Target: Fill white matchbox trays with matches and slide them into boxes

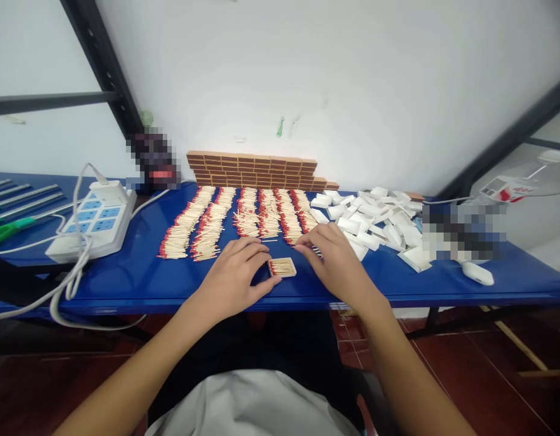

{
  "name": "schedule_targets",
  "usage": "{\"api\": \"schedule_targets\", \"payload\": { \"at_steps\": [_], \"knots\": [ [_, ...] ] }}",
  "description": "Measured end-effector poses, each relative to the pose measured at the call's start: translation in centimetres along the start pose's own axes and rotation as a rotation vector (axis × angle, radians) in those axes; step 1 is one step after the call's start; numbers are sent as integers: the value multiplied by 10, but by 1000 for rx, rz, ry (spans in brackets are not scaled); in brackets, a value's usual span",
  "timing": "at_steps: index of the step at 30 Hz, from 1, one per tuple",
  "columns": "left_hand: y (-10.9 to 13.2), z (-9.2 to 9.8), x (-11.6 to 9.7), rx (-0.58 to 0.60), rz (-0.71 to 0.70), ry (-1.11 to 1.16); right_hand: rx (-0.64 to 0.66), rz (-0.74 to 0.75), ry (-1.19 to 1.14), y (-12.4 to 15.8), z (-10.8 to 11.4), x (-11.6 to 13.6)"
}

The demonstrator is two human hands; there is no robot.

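A small white matchbox tray [286,274] with red-tipped matches in it lies near the front of the blue table. My left hand [238,270] grips its left end, thumb at the front corner and fingers at the back. To the right of the tray, my right hand [333,261] has its fingers closed around a few matches at the near end of a row; the hand partly hides them. Several long rows of matches [211,225] stretch back from my hands, their red heads mostly facing left.
Brown matchboxes [253,169] are stacked against the wall. White trays [375,218] lie heaped on the right, near a white mouse-like object [477,273]. On the left are a power strip [98,218] with trailing cables and a green-handled tool [11,230]. The table's front edge [171,304] is close.
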State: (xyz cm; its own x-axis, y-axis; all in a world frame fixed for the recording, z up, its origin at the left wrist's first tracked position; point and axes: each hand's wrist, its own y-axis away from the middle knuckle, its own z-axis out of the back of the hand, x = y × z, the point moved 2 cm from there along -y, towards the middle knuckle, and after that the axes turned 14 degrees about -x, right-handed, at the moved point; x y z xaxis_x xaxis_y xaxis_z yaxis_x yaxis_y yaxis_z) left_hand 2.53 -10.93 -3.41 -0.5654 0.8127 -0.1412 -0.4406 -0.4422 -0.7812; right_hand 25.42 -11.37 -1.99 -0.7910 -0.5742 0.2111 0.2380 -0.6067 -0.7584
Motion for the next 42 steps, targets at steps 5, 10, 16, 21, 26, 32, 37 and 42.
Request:
{"api": "schedule_targets", "payload": {
  "at_steps": [5, 10, 16, 21, 26, 32, 37, 42],
  "knots": [
    [1, 0, 0, -10, -5, -9, 26, -47, 49, 6, -5, -29],
    [1, 0, 0, -12, -6, -2, 28, -39, 54, 8, -10, -31],
    [1, 0, 0, 2, -5, -6, 33, -35, 61, 6, -10, -30],
    [1, 0, 0, -8, -2, -4, 31, -32, 60, 6, -10, -30],
    [2, -1, 0, -17, -9, -4, 39, -32, 32, 6, -11, -31],
    [1, -1, 0, -14, -13, -8, 81, -40, 41, 5, -12, -32],
    [1, 0, 0, -3, -6, 0, 46, -36, -1, 3, -2, -13],
    [0, 0, 0, -19, -15, -1, 36, 9, -40, 3, -1, 21]
  ]
}}
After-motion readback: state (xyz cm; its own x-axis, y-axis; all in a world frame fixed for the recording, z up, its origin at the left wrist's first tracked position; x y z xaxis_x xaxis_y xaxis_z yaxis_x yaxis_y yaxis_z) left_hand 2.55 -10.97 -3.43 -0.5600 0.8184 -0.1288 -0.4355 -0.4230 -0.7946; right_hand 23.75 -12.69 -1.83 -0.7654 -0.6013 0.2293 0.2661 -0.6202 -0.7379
